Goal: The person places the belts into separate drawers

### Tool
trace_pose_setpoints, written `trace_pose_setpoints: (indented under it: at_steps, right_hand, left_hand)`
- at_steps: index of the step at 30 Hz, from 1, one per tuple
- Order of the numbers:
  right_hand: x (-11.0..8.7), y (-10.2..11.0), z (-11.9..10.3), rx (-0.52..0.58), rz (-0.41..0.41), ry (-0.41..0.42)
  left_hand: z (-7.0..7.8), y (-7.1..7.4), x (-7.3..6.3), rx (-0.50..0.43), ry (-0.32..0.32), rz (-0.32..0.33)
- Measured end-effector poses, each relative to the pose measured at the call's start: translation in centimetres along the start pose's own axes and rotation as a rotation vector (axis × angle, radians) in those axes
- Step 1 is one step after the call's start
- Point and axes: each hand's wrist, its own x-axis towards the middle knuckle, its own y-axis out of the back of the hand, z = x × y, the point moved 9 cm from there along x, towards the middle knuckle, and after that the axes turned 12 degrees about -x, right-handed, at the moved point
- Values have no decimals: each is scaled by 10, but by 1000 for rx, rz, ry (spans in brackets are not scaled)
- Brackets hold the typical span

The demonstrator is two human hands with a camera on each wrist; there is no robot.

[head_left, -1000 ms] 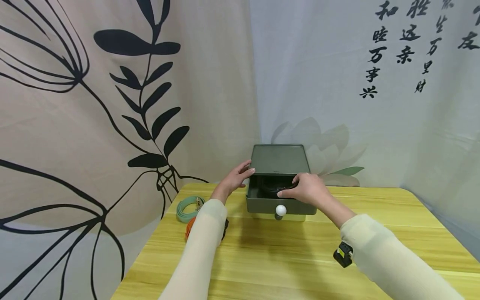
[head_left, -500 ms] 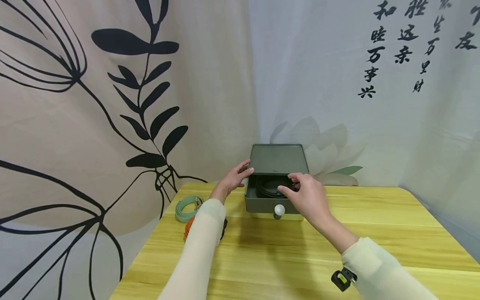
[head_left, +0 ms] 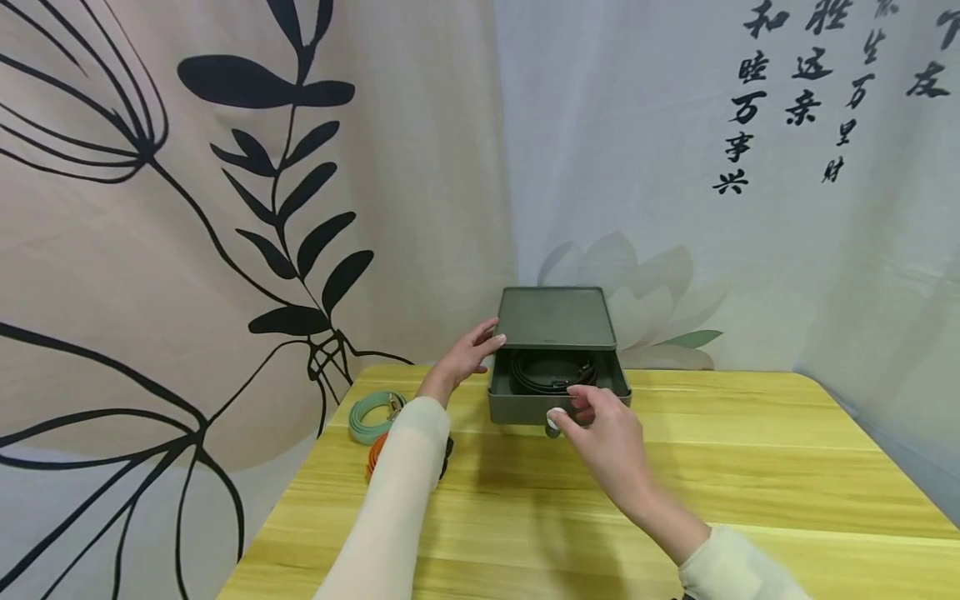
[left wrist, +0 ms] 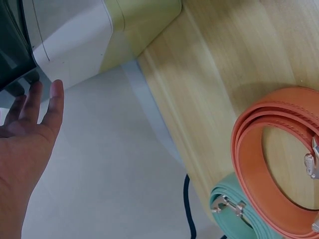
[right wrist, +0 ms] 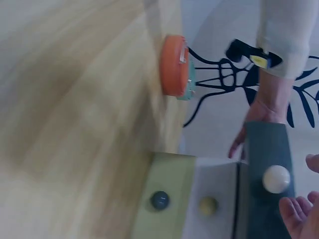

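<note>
And here's the small drawer cabinet (head_left: 557,318) on the wood-grain table (head_left: 720,483), its grey top drawer (head_left: 517,410) pulled out at the front, a coiled black belt (head_left: 542,387) lying inside it! The left hand (head_left: 467,357) is at the cabinet's left side, fingers spread and straight-ish, thumb by the upper front corner, fingertips against the casing. Over at the cabinet's front, the right hand (head_left: 607,437) has thumb and fingers parted, bent a little, right by the drawer's white knob (right wrist: 276,179); the head view lays the thumb over that knob, though whether they touch, I can't tell. Below the open drawer on the cabinet, a white drawer (right wrist: 209,181) with a pale yellow knob (right wrist: 208,205), then a yellow-green drawer (right wrist: 172,174) with a dark knob (right wrist: 160,200). Out to the cabinet's left, a rolled green belt (head_left: 367,432), and just nearer the camera, a rolled orange belt (left wrist: 249,164), partly behind the left sleeve (head_left: 393,500).
</note>
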Motion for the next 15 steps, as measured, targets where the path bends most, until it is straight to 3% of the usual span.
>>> trace_pose_setpoints:
  at_steps: [9,15]
  right_hand:
    - [-17,-21,12,37,48,-49]
    - [-16,-22,12,23,126,-31]
  left_hand:
    - [-1,0,0,-2,-1,-4]
    - [-1,0,0,-6,7,-9]
